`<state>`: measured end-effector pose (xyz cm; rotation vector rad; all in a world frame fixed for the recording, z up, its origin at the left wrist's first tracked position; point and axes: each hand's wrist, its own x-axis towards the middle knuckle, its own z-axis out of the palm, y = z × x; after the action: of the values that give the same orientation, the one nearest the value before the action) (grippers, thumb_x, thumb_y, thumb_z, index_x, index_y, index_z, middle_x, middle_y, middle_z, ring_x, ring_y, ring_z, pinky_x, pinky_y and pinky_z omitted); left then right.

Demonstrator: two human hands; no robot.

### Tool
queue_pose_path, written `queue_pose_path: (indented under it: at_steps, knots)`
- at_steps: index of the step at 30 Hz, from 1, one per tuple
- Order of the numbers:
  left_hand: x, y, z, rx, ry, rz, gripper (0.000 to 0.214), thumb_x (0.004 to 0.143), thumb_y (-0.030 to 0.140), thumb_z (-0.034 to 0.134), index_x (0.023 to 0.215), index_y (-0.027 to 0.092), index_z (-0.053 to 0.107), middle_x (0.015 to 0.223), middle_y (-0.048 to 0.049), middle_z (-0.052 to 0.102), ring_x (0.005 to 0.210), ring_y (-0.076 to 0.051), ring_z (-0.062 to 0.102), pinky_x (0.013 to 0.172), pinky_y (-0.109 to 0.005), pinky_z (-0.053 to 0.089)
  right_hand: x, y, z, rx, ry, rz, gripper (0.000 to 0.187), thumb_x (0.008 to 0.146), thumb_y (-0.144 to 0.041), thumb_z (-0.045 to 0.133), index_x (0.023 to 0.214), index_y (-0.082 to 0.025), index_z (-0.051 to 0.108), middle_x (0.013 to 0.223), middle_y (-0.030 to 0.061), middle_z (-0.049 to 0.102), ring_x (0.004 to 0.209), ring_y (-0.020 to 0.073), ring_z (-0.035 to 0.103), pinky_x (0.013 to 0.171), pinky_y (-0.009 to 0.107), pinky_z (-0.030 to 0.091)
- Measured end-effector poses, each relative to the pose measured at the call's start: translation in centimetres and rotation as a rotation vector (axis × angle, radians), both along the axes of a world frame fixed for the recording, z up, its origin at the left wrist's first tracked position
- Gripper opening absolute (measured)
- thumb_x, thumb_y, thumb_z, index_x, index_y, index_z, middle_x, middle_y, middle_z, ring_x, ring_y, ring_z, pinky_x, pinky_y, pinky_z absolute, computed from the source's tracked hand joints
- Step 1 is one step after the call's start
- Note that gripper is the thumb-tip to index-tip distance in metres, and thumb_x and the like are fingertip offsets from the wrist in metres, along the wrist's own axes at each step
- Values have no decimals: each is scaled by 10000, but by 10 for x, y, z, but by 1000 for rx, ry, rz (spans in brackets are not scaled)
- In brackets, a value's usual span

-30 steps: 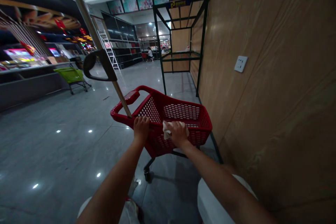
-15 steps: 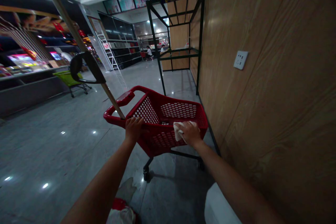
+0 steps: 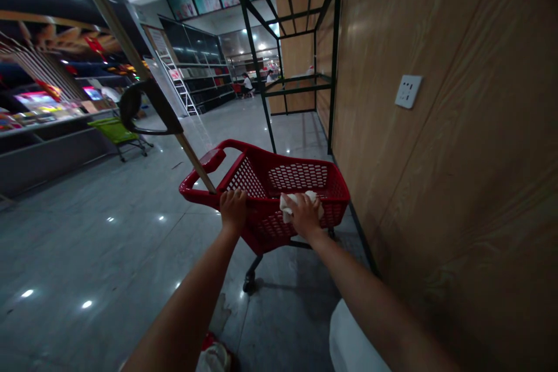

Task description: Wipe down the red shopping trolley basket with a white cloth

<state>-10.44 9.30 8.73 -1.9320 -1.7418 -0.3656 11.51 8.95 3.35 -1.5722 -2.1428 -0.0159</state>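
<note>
Item 1: red plastic shopping cart [image 3: 296,177], on grey tile floor [image 3: 108,244], just beside wood-look wall [image 3: 436,186]. L hand [image 3: 233,212]: fingers clenched on cart's near rim. R hand [image 3: 305,216]: fingers grasping white cloth [image 3: 301,203] against mesh side. Item 2: green cart [image 3: 115,131], well apart.

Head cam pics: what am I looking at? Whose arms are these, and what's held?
There is no machine here. All the pictures come from one camera worn on a person's head, looking forward and down, so the arms reaching in from below are that person's own. The left hand is closed over the rim of a red plastic shopping cart. The right hand presses a white cloth against the cart's mesh side. The cart stands on a polished grey floor beside a wood-look wall.
</note>
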Motion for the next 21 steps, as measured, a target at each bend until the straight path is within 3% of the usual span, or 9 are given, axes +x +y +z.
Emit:
queue_pose_path:
  at_steps: [3, 6, 9, 16, 18, 21]
  knots:
    - [4, -4, 0, -7, 0, 16, 210, 806, 342, 568, 957, 205, 616, 1001, -117, 646, 984, -301, 526, 906, -443, 361, -41, -4, 7, 14, 19, 73, 544, 917, -338, 460, 1429, -438, 307, 1354, 79, 414, 1203, 314, 323, 992, 599, 185]
    - [7, -7, 1, -16, 4, 15, 204, 813, 342, 563, 958, 207, 615, 1005, -115, 648, 977, -299, 533, 900, -442, 364, -54, -5, 10, 11, 14, 101, 529, 937, -265, 400, 1418, -465, 304, 1332, 60, 442, 1189, 288, 354, 989, 574, 193]
    - [7, -9, 2, -24, 18, 1, 196, 803, 345, 584, 941, 209, 613, 994, -108, 649, 968, -296, 537, 901, -441, 368, -30, -1, 9, -6, -6, 111, 497, 952, -241, 357, 1409, -434, 342, 1259, 54, 519, 1134, 251, 415, 972, 494, 230]
    - [12, -7, 1, -5, 11, -22, 240, 765, 393, 641, 912, 206, 606, 980, -102, 644, 950, -296, 538, 907, -440, 372, 78, 6, 0, -23, -14, -72, 370, 935, -367, 432, 1281, -290, 538, 1203, 80, 592, 1103, 241, 463, 883, 379, 279]
    - [14, -6, 0, 4, 4, -20, 233, 764, 385, 646, 908, 205, 606, 981, -101, 645, 955, -297, 539, 913, -439, 370, 91, 6, -2, -19, -16, -111, 368, 933, -364, 434, 1276, -287, 542, 1214, 81, 590, 1112, 243, 462, 880, 377, 281]
    - [17, -7, 0, 13, -11, -20, 209, 772, 356, 640, 913, 205, 607, 978, -101, 646, 960, -293, 541, 920, -444, 370, 81, 5, -1, -11, -8, -118, 367, 933, -344, 432, 1280, -302, 545, 1234, 82, 583, 1128, 255, 453, 916, 408, 263]
